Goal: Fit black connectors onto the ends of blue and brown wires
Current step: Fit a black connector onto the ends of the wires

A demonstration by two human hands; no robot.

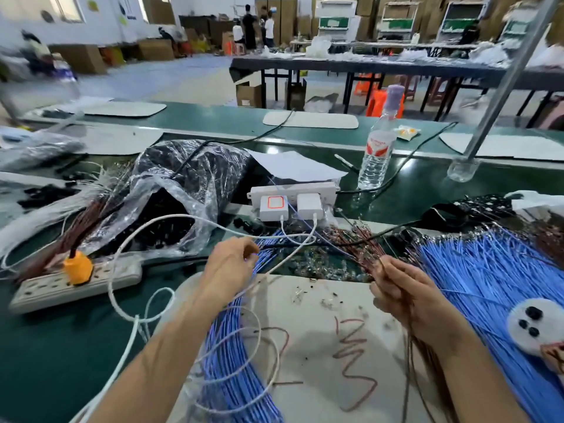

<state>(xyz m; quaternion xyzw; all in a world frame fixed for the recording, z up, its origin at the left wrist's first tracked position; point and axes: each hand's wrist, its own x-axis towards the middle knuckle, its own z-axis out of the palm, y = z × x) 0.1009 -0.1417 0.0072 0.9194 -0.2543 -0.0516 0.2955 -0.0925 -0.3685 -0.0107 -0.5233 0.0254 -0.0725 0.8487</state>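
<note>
Your left hand (232,264) is curled over the far end of a bundle of thin blue wires (235,361) that crosses the left edge of the pale grey rectangular mat (317,297), and its fingertips pinch at the wire tips. Your right hand (406,291) is clenched round a slim sheaf of thin brown wires (410,355) near the mat's far edge, and their tails trail back toward you across the mat.

The small black plastic connectors (164,230) lie heaped in a crumpled clear plastic bag (195,184) on the green worktop (61,346), left of the mat's far edge. Three more sit on a white round dish (518,337) at the right edge, on a broad fan of blue wires.

Red-brown handwritten strokes (351,337) mark the mat, but you cannot read them. Beyond it, a white power strip (305,189) carries two white chargers. The left charger (274,206) bears an orange-red outlined rectangle and no legible words. The clear plastic water bottle (378,151) with a lilac cap has a red-and-white label, its lettering too blurred to read.
</note>
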